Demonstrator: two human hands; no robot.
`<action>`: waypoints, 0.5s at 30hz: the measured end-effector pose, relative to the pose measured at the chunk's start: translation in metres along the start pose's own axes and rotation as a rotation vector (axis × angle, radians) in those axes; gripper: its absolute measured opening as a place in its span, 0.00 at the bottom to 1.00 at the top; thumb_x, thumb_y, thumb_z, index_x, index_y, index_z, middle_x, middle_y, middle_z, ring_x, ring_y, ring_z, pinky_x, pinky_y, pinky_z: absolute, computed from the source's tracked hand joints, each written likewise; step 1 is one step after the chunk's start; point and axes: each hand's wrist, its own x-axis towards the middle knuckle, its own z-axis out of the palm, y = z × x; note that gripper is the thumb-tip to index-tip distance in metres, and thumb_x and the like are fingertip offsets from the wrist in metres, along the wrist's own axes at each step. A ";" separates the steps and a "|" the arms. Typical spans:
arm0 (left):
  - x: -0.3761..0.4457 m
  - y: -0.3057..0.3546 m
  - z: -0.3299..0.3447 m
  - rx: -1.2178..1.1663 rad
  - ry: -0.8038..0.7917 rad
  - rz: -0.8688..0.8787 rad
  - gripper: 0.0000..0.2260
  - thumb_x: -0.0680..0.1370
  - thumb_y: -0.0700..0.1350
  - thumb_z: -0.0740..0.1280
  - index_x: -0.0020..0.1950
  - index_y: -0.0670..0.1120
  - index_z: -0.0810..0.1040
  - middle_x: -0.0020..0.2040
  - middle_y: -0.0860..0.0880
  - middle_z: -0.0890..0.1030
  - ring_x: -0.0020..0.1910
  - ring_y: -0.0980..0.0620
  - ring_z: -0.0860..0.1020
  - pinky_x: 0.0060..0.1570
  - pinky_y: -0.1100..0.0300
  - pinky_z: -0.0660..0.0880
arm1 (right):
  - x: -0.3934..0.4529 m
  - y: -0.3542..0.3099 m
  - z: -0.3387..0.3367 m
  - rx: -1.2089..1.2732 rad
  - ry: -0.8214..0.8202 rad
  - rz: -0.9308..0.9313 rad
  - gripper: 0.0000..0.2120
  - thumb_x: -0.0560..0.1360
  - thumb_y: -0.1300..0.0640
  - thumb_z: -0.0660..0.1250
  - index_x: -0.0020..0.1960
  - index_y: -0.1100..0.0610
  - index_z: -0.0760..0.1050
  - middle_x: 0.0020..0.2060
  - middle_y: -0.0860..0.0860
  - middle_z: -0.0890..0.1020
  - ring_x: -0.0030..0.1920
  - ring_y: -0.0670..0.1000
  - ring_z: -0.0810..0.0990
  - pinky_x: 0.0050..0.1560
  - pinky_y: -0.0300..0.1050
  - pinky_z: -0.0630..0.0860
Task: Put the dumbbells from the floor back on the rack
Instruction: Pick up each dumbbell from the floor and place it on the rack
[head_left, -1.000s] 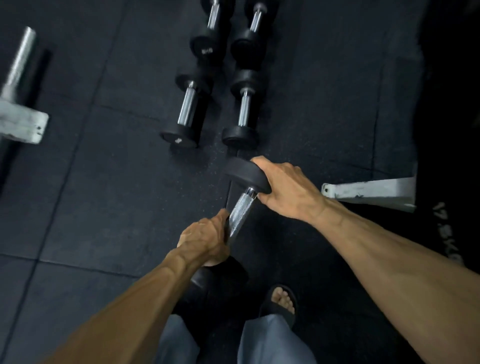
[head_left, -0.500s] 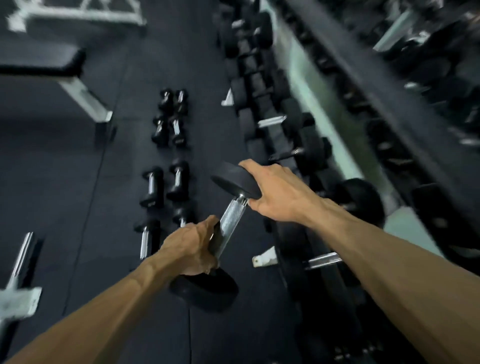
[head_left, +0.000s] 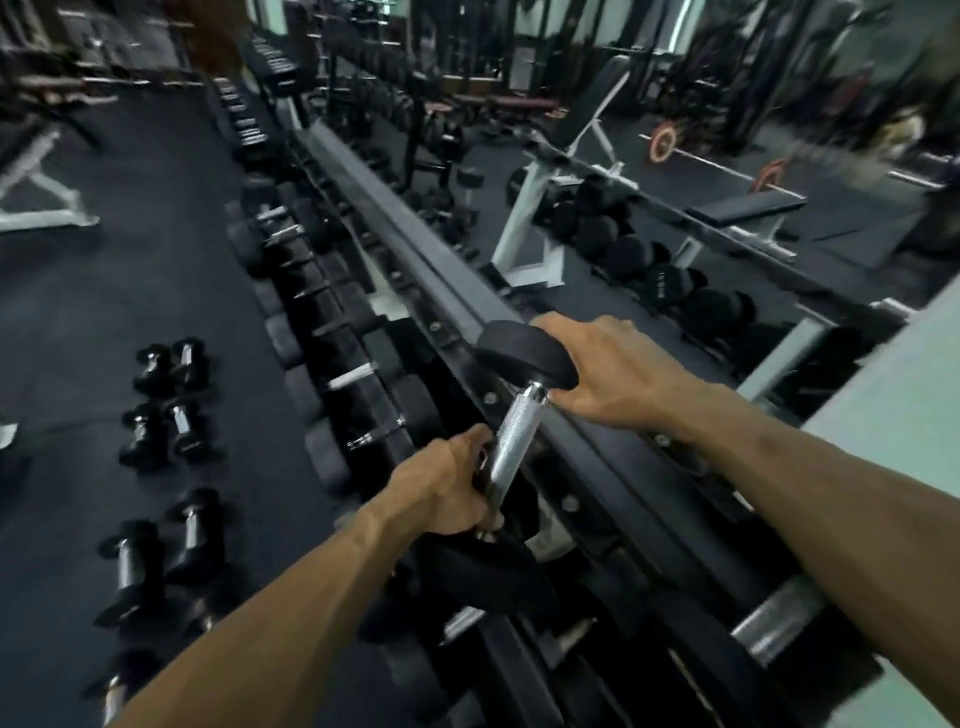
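Whereas floor was faced a second ago, the dumbbell (head_left: 514, 441) is now carried over the rack (head_left: 415, 244) at frame centre (placement pending): handle gripped by left hand (head_left: 449, 491), upper head clasped by right hand (head_left: 613, 371).

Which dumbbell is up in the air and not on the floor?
The dumbbell held in both hands: the left hand grips its shiny handle, the right hand holds its top head. The smaller dumbbells lie in pairs on the floor.

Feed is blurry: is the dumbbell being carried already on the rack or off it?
Off it. The dumbbell hangs tilted above the rack, left hand gripping its handle, right hand holding its upper head.
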 end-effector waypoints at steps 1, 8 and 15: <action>0.007 0.012 0.005 0.053 0.014 0.043 0.32 0.63 0.52 0.76 0.64 0.54 0.67 0.47 0.52 0.80 0.50 0.47 0.79 0.50 0.51 0.78 | -0.006 0.016 -0.002 0.000 -0.003 0.027 0.25 0.70 0.47 0.69 0.65 0.46 0.68 0.48 0.53 0.83 0.49 0.60 0.81 0.51 0.56 0.78; 0.071 0.077 0.044 0.178 -0.130 0.138 0.30 0.66 0.50 0.77 0.64 0.50 0.69 0.55 0.48 0.80 0.56 0.46 0.78 0.45 0.59 0.72 | -0.039 0.114 0.005 0.083 -0.047 0.232 0.25 0.69 0.52 0.73 0.64 0.47 0.70 0.45 0.50 0.82 0.45 0.54 0.81 0.49 0.52 0.79; 0.128 0.088 0.070 0.351 -0.216 0.177 0.31 0.69 0.49 0.76 0.69 0.49 0.68 0.60 0.47 0.79 0.60 0.45 0.77 0.52 0.55 0.74 | -0.032 0.175 0.049 0.176 -0.104 0.321 0.24 0.70 0.55 0.72 0.64 0.51 0.70 0.43 0.49 0.82 0.42 0.52 0.81 0.46 0.50 0.79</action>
